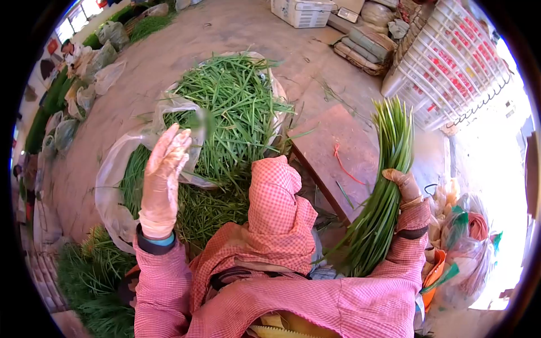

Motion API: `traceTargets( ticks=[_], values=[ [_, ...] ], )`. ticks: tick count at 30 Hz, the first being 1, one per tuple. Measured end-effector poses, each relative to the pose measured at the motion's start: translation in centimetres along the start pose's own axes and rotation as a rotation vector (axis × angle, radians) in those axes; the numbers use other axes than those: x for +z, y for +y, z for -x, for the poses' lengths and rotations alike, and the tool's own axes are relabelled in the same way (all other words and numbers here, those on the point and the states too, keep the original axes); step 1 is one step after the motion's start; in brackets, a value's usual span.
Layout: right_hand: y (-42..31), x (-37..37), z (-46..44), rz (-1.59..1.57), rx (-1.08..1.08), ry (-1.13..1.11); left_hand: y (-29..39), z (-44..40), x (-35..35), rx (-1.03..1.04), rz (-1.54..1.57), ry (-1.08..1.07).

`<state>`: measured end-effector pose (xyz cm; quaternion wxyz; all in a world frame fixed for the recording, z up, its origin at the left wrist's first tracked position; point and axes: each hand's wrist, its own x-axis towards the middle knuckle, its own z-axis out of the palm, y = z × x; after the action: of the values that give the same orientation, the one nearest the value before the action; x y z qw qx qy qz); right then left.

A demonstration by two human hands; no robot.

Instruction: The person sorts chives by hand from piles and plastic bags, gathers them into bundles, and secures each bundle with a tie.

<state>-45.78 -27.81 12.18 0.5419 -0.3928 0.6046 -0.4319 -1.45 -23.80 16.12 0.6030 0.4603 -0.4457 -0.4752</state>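
My right hand (404,185), in a thin glove, grips a thick bunch of chives (389,146). The long leaves stand up above the hand, and the lower ends hang toward my sleeve. On the other side my left hand (164,180) is raised in a clear glove, its fingers stretched upward and nothing visible in them. It is in front of a clear plastic bag (115,169), close to a big heap of loose chives (231,107). A red tie (345,163) lies on a low board (335,132) left of the held bunch.
More greens (96,281) are piled at lower left. White crates (451,62) stand at upper right, near a wrapped bundle (366,48) and a white basket (302,12). Plastic bags with coloured ties (468,236) hang beside my right arm. Along the left wall are people and bagged greens.
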Motion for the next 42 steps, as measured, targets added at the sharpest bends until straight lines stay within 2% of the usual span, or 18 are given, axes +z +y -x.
traceTargets(
  ticks=[3, 7, 12, 15, 18, 19, 21, 24, 27, 29, 31, 32, 33, 35, 38, 40, 41, 42],
  values=[
    [8.3, -3.9, -6.1, 0.262, 0.106, 0.245, -0.3, 0.1, -3.1, 0.001, 0.032, 0.172],
    [21.5, -5.3, -15.2, 0.574, -0.119, 0.069, 0.3, 1.9, -10.9, 0.202, -0.043, 0.503],
    [20.5, -9.0, -20.1, 1.119, -0.081, 0.344, 3.2, 8.1, -20.1, 0.266, -0.254, 0.887],
    [15.7, -7.6, -22.1, 1.17, -0.342, 0.489, 2.3, 10.5, -26.1, 0.014, -0.537, 0.768],
    [10.2, 2.6, -24.3, 0.781, -0.63, 0.026, -2.0, 11.1, -31.6, -0.293, -0.581, 0.516],
    [2.7, 13.4, -17.3, 0.826, -0.498, -0.226, -2.9, 10.7, -32.7, -0.383, -0.749, 0.442],
    [-1.7, 27.7, -9.7, 0.522, -0.645, -0.541, -5.2, 8.9, -34.3, -0.46, -0.891, 0.377],
    [-2.8, 42.4, -3.1, 0.853, -0.781, -0.928, -12.3, 7.5, -38.4, -0.681, -1.246, -0.072],
    [2.2, 54.0, -1.6, 0.863, -0.872, -1.239, -17.5, 5.4, -41.1, -0.691, -1.11, 0.022],
    [9.5, 60.4, -3.6, 0.644, -0.712, -1.374, -23.1, 5.5, -44.5, -0.648, -1.103, 0.215],
    [11.7, 66.5, -2.9, 0.913, -0.901, -1.391, -24.6, 6.5, -47.2, -0.715, -1.142, 0.246],
    [14.8, 69.8, -3.8, 0.876, -0.245, -1.411, -24.5, 7.5, -47.8, -0.731, -1.209, 0.309],
    [16.3, 72.5, -3.4, 1.077, -0.439, -1.5, -28.8, 7.7, -50.5, -0.903, -1.601, -0.011],
    [19.7, 78.2, -2.8, 1.417, -0.93, -1.623, -30.4, 10.3, -52.1, -0.92, -1.718, 0.131],
    [25.0, 83.8, -1.2, 1.283, -1.13, -1.749, -33.5, 13.2, -52.4, -0.915, -2.152, 0.253],
    [25.4, 87.6, 1.4, 1.547, -1.173, -1.737, -33.6, 15.1, -51.3, -0.974, -2.656, 0.345],
    [27.6, 89.4, 0.5, 1.477, -1.494, -1.682, -33.0, 15.8, -50.8, -1.044, -2.934, 0.393],
    [29.9, 92.0, -0.3, 1.48, -1.517, -1.606, -31.8, 16.2, -50.5, -1.124, -3.145, 0.439]
  ],
)
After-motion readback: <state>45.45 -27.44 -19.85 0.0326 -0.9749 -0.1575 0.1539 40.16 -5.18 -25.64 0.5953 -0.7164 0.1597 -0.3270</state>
